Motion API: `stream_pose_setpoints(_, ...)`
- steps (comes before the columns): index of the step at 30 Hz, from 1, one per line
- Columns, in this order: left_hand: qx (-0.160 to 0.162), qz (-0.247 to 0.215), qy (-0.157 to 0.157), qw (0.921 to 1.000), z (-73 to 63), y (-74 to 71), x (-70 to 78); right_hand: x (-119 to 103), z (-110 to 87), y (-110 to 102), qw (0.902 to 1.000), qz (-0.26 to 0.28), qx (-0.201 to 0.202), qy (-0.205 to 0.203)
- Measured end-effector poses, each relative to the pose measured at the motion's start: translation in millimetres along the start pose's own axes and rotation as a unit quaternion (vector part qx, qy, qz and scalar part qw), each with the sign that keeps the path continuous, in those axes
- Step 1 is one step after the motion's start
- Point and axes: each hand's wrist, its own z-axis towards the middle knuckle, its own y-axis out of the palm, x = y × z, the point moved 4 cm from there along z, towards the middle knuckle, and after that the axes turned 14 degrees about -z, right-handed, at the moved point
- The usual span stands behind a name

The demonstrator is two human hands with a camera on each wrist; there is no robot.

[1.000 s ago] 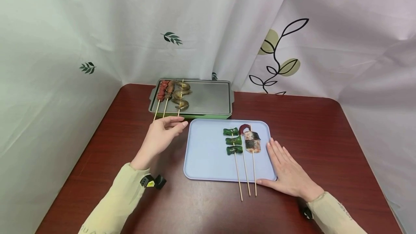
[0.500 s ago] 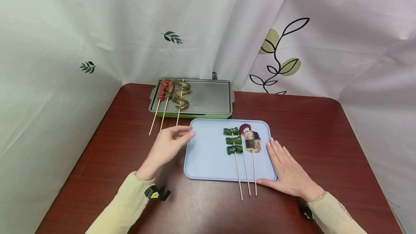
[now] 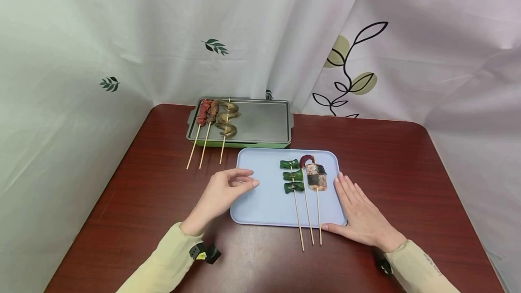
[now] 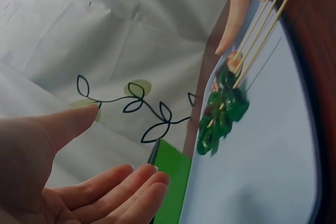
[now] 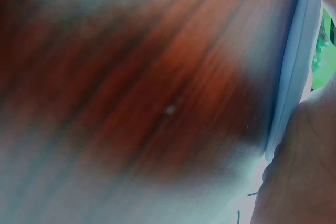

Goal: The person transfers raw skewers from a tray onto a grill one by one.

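My left hand (image 3: 221, 196) hovers over the left side of a pale blue tray (image 3: 260, 207), thumb and fingers apart with nothing between them. On the tray's right half lie three skewers: one with green pepper pieces (image 3: 293, 176), one with a dark red curled tentacle-like piece (image 3: 306, 161), and one with dark-skinned pale chunks (image 3: 316, 177). Their sticks reach past the near rim. My right hand (image 3: 362, 214) rests along the tray's right edge, fingers straight, thumb at the near corner. In the left wrist view the green pepper pieces (image 4: 223, 111) show beyond my open fingers.
Behind the tray stands a grey grill plate (image 3: 264, 123) on a green base (image 3: 244, 145). Three skewers lie on its left side: red meat (image 3: 203, 113), brown meat (image 3: 212, 112) and chicken wings (image 3: 228, 119), sticks overhanging the front. White curtains (image 3: 244, 21) enclose the reddish-brown table (image 3: 378, 157).
My left hand has moved from the end of the chicken wing skewer's stick toward me and right, over the tray. The right hand and the skewers have stayed in place.
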Motion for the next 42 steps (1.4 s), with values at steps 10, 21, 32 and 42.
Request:
stream_pose_setpoints(10, -0.024, -0.012, -0.001, 0.9996, -3.8, 14.6, -7.4, 0, 0.5, -2, 1.0, 0.001, -0.003, 0.0)
stream_pose_setpoints(21, -0.07, -0.032, -0.008, 0.997, -6.9, 34.2, -15.9, 1, 1.2, 0, 1.0, 0.001, -0.004, 0.0)
stream_pose_setpoints(32, -0.112, -0.058, -0.018, 0.9919, -7.0, 58.2, -24.1, 1, 0.8, 1, 1.0, 0.0, -0.003, 0.001)
stream_pose_setpoints(42, -0.144, -0.074, -0.038, 0.9861, -7.2, 85.5, -34.1, 0, -0.5, 1, 1.0, 0.001, -0.003, 0.003)
